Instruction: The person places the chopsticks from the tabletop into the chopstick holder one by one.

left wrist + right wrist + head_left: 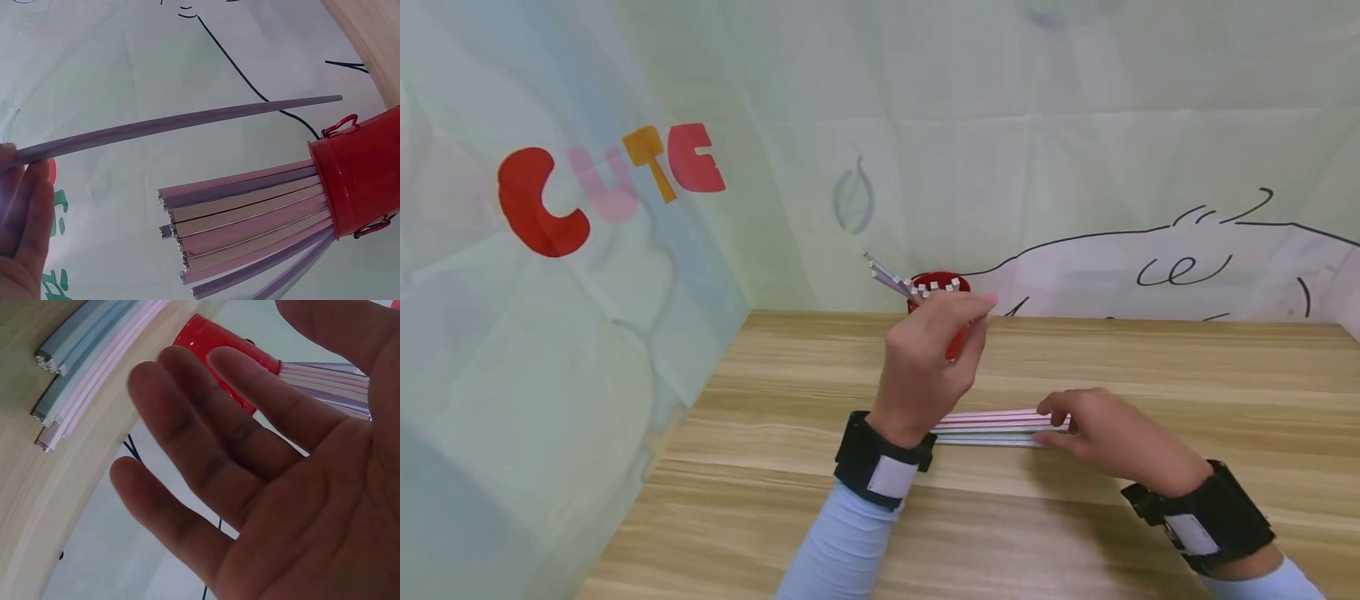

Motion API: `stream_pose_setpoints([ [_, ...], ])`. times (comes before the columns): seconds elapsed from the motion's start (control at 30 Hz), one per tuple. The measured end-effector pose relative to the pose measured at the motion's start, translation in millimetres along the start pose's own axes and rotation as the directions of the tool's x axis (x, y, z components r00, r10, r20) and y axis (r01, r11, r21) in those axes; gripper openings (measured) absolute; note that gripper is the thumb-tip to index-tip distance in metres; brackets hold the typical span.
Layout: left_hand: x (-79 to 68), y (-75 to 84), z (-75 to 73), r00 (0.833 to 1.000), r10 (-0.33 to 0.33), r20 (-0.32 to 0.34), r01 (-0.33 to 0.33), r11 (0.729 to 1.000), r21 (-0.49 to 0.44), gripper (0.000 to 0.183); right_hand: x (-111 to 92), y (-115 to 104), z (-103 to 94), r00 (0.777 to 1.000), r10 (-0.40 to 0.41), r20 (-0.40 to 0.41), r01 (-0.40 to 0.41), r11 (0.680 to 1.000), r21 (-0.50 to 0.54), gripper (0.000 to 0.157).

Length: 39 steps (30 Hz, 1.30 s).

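My left hand [925, 358] pinches one end of a long thin purple stick [181, 125], which slants across the left wrist view beside the red bucket [362, 172]. The bucket has small wire handles and holds a bundle of pink, tan and purple sticks [250, 225] with pale ends. In the head view the left hand covers much of the bucket. My right hand [1105, 429] hovers at the right end of a row of sticks [985, 429] on the table, its fingers relaxed and slightly spread. In the right wrist view nothing lies between its fingers [169, 412].
The row on the wooden table [760, 400] has pink, grey-green and blue sticks [94, 331] lying side by side. A printed cloth backdrop [820, 108] rises behind the table and along its left side. Black wrist straps [1217, 517] circle both wrists.
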<state>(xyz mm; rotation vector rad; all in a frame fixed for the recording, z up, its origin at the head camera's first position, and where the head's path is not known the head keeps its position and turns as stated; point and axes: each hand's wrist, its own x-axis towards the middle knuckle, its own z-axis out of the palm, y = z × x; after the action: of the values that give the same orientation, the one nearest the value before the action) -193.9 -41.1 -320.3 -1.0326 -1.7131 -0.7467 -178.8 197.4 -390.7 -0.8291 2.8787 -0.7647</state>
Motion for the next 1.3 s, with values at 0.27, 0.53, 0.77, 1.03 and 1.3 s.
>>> stream_pose_setpoints([
  [0.27,0.7,-1.7,-2.6,0.994,0.003,-0.112,-0.005,1.0,-0.02,0.024,0.9,3.4,4.4,1.0,0.021,0.015,-0.021,1.0,-0.012,0.031],
  [0.53,0.2,-3.9,-0.9,0.982,0.044,-0.183,-0.041,0.999,0.019,0.027,0.7,5.7,7.6,1.0,0.012,0.029,-0.012,1.0,-0.003,0.033],
  [0.77,-1.9,-5.7,0.2,0.989,0.021,-0.144,-0.009,0.997,0.081,0.026,0.8,7.5,7.7,0.999,0.018,0.032,-0.018,1.0,-0.003,0.034],
  [1.03,-5.0,-8.9,3.1,0.987,-0.133,-0.091,0.143,0.983,0.116,0.023,1.0,8.6,8.9,0.999,0.02,0.04,-0.02,1.0,0.003,0.035],
  [1.3,-5.4,-10.0,1.1,0.971,-0.231,-0.059,0.238,0.957,0.168,0.02,0.5,11.2,9.9,0.999,0.009,0.05,-0.009,1.0,-0.003,0.039],
])
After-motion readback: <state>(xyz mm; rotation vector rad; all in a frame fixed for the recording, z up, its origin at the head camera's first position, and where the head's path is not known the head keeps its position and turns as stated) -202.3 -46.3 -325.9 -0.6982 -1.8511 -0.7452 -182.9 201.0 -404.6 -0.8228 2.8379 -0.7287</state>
